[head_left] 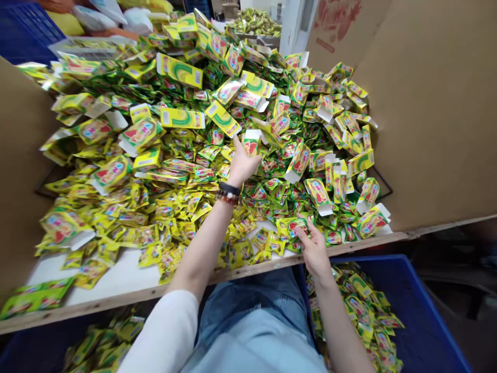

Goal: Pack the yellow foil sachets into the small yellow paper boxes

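Observation:
My left hand, with bracelets at the wrist, reaches into the middle of the heap. Its fingers and thumb are around a small yellow-green carton whose white end flap stands up. Near the front edge of the table, my right hand pinches a green sachet with a red fruit picture. Part of that sachet is covered by the fingers. Around both hands lie many loose yellow sachets and green sachets, with more open cartons such as one just above my right hand.
Cardboard walls flank the heap, and a wooden edge runs along the table's front. Below it, a blue bin at right holds filled cartons; another stands at lower left. A green strip of sachets lies at the left corner.

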Motion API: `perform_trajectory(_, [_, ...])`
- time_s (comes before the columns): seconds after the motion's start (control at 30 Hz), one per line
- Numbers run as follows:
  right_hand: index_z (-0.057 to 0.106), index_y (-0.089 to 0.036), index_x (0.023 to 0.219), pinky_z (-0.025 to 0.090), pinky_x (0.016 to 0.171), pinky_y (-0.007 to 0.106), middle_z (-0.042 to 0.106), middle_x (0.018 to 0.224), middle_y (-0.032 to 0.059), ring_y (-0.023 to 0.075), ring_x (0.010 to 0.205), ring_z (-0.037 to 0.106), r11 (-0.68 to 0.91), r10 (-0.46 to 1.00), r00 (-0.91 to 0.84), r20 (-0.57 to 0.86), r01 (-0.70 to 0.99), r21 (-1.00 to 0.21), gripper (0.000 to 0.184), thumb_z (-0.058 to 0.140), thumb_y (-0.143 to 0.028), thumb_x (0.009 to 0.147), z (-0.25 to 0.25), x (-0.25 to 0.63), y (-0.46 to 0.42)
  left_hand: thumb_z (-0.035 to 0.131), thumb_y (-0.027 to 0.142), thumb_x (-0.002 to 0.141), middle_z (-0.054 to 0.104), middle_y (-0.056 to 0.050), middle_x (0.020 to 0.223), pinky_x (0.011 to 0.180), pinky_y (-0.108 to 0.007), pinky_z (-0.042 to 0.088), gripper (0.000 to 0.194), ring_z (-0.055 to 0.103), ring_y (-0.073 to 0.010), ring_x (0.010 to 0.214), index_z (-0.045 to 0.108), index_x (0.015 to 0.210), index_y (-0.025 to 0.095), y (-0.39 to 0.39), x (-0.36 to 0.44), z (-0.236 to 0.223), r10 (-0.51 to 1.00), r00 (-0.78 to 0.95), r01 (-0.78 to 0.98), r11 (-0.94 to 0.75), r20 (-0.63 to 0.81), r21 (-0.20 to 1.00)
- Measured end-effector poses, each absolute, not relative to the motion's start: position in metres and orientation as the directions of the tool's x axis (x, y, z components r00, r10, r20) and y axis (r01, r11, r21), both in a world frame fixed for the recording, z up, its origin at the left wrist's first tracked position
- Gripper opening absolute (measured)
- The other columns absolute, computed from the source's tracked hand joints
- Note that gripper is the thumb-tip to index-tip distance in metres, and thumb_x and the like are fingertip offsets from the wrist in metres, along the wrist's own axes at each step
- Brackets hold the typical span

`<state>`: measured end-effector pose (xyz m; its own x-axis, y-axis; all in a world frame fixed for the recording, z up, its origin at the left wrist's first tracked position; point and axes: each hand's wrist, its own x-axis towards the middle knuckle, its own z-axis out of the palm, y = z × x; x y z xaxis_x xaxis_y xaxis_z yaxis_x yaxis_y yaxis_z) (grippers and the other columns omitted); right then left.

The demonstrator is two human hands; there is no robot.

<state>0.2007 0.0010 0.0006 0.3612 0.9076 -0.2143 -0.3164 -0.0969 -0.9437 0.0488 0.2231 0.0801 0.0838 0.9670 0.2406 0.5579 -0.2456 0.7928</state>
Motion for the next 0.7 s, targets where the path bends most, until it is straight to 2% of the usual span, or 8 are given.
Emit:
perform_trajectory(0.13, [0.069,-0.019,0.099,0.052,0.076,0.028,0.072,0.085,0.0003,0.0148,0.078,0.064,-0.036,0.863,0.465,-0.198,-0.334,-0.942,0.036,0.078,-0.039,0.07,0.014,0.192,-0.002,0.061,0.026,0.069,0.062,-0.009,0.111,0.089,-0.041,0.047,0.075,0.06,-0.0249,0.094,0.036,0.139,0.018,0.134,0.008,0.084,0.945,0.153,0.567,-0.324,0.29,0.758])
perform_trajectory(0.23, [0.066,-0.02,0.097,0.052,0.08,0.029,0.071,0.088,-0.0002,0.0139,0.079,0.064,0.042,0.861,0.493,-0.127,-0.318,-0.947,0.031,0.077,-0.037,0.072,0.034,0.181,-0.004,0.064,0.03,0.07,0.063,-0.006,0.1,0.081,-0.039,0.05,0.064,0.059,-0.0227,0.085,0.045,0.131,0.019,0.064,-0.009,0.063,0.95,0.263,0.554,-0.293,0.171,0.779])
perform_trajectory(0.3, [0.065,-0.021,0.095,0.052,0.081,0.029,0.071,0.089,0.0004,0.0143,0.081,0.065,0.082,0.864,0.498,-0.074,-0.284,-0.955,0.029,0.076,-0.038,0.074,0.045,0.171,-0.004,0.064,0.034,0.074,0.063,-0.006,0.1,0.077,-0.035,0.051,0.057,0.059,-0.0206,0.083,0.048,0.127,0.02,0.029,-0.016,0.043,0.944,0.317,0.401,-0.218,0.089,0.89])
perform_trajectory(0.37, [0.064,-0.021,0.092,0.053,0.078,0.028,0.07,0.088,0.0003,0.014,0.079,0.064,0.112,0.843,0.536,-0.047,-0.259,-0.959,0.028,0.075,-0.039,0.074,0.05,0.159,-0.004,0.065,0.042,0.077,0.061,-0.01,0.109,0.073,-0.033,0.053,0.058,0.06,-0.0206,0.086,0.048,0.127,0.02,0.004,-0.019,0.026,0.911,0.404,0.145,-0.15,0.08,0.978])
perform_trajectory(0.43, [0.065,-0.021,0.093,0.053,0.075,0.027,0.07,0.086,0.0003,0.014,0.078,0.064,0.116,0.83,0.556,-0.049,-0.258,-0.959,0.028,0.074,-0.041,0.075,0.048,0.146,-0.006,0.067,0.054,0.074,0.055,-0.014,0.124,0.069,-0.033,0.055,0.066,0.06,-0.0229,0.092,0.049,0.129,0.022,-0.011,-0.018,0.015,0.87,0.472,-0.083,-0.114,0.14,0.99])
perform_trajectory(0.5, [0.067,-0.021,0.099,0.054,0.077,0.029,0.071,0.091,0.0022,0.0159,0.081,0.066,0.08,0.859,0.509,-0.058,-0.246,-0.966,0.03,0.072,-0.042,0.078,0.044,0.137,-0.01,0.066,0.062,0.072,0.051,-0.016,0.132,0.07,-0.035,0.057,0.072,0.061,-0.0252,0.097,0.05,0.131,0.023,-0.019,-0.015,0.011,0.868,0.461,-0.189,-0.105,0.183,0.976])
perform_trajectory(0.6, [0.071,-0.021,0.104,0.053,0.087,0.034,0.073,0.103,0.0058,0.0201,0.094,0.067,0.03,0.902,0.43,-0.032,-0.136,-0.99,0.032,0.07,-0.041,0.08,0.04,0.134,-0.019,0.061,0.066,0.075,0.054,-0.016,0.131,0.075,-0.038,0.057,0.072,0.062,-0.0253,0.096,0.049,0.132,0.023,-0.02,-0.015,0.011,0.915,0.386,-0.175,-0.049,0.114,0.983])
perform_trajectory(0.7, [0.075,-0.023,0.1,0.051,0.094,0.039,0.075,0.106,0.0058,0.0232,0.102,0.067,0.018,0.931,0.366,-0.004,-0.057,-0.998,0.027,0.072,-0.039,0.078,0.042,0.14,-0.023,0.062,0.059,0.075,0.061,-0.015,0.12,0.073,-0.038,0.056,0.07,0.063,-0.0226,0.085,0.05,0.133,0.021,-0.014,-0.023,0.015,0.883,0.468,-0.109,0.025,0.029,0.994])
